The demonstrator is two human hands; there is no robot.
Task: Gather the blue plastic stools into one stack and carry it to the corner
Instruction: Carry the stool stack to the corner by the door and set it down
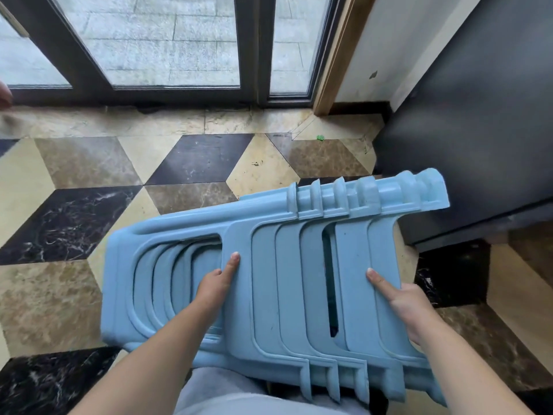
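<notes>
A nested stack of several blue plastic stools [269, 283] lies on its side in front of my waist, held off the floor, seats pointing left and legs pointing right. My left hand [217, 284] grips the stack through the side opening near its middle, forefinger stretched along the plastic. My right hand [402, 301] holds the leg end at the right edge, forefinger lying flat on the outermost stool. The corner [353, 115] lies ahead to the right, between the glass door frame and a white wall.
A dark cabinet [466, 130] stands close on the right, its lower edge near the stool legs. Glass doors [167, 43] with dark frames run along the far side. The patterned marble floor [98, 187] spreads to the left and ahead. A small green scrap [320, 137] lies near the corner.
</notes>
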